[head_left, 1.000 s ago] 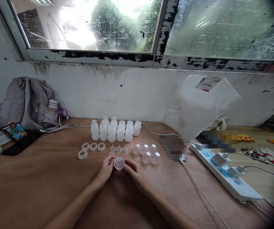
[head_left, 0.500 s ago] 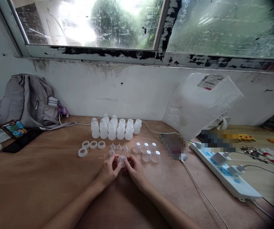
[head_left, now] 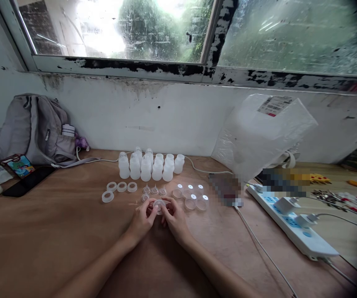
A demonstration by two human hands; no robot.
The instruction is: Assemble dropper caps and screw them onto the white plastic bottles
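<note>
A small translucent ring-shaped piece [head_left: 159, 206] is pinched between my left hand [head_left: 143, 220] and my right hand [head_left: 174, 218], low over the brown table [head_left: 57, 231]. Just beyond my fingers stand several clear teat-like pieces [head_left: 154, 190]. Several white rings [head_left: 121, 187] lie to their left. On the right are several clear round caps [head_left: 190, 203] with white dots. Behind all of these, several frosted white bottles [head_left: 145, 169] stand upright in a cluster, some with clear covers on top.
At the back left sit a grey backpack [head_left: 37, 128] and a dark phone [head_left: 27, 182]. A plastic bag [head_left: 265, 132] leans on the wall. To the right are a white power strip [head_left: 293, 223], cables and small metal parts [head_left: 329, 198].
The fingers of my right hand have shifted slightly over the ring-shaped piece. Both hands remain in nearly the same place; the loose parts have not moved.
</note>
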